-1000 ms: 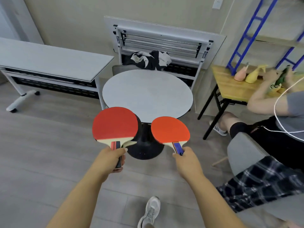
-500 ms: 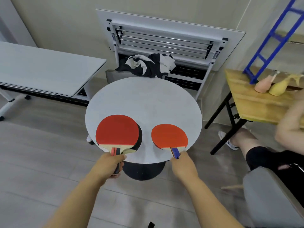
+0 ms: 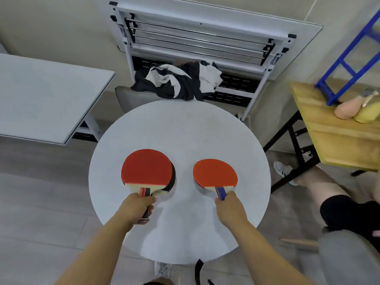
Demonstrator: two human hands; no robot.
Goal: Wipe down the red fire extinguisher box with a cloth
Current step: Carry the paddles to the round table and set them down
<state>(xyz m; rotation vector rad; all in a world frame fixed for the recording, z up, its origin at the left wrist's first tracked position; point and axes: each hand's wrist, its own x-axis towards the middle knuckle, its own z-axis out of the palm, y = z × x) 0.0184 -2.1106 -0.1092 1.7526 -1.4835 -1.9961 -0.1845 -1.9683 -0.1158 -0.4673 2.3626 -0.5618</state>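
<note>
Extinguisher box: not in view, can't place it.

Left hand (image 3: pixel 136 208): fingers curled tight round the handle of a red paddle (image 3: pixel 147 168). Its blade sits over the round tabletop (image 3: pixel 181 130) at 8 o'clock from centre, with a dark edge showing under the blade's right side.
Right hand (image 3: pixel 230 208): fingers wrapped round the blue handle of a smaller orange paddle (image 3: pixel 214 173), at 4 o'clock from centre.
The paddles are side by side and apart. Can't tell whether the blades touch the tabletop.

Around:
- 12 o'clock: grey chair (image 3: pixel 131 95) with black-and-white fabric (image 3: pixel 176 81) heaped on it. A folded white table (image 3: pixel 201 38) leans on the wall behind.
- 10 o'clock: grey table (image 3: pixel 41 95).
- 2 o'clock: wooden table (image 3: pixel 333 140) carrying a blue frame (image 3: pixel 347 62). A pink bottle (image 3: pixel 347 109) and a yellow bottle (image 3: pixel 368 115) lie at the frame's foot.
- 3–4 o'clock: a seated person's leg (image 3: pixel 320 188) and shoe (image 3: pixel 284 171), near the tabletop rim.
</note>
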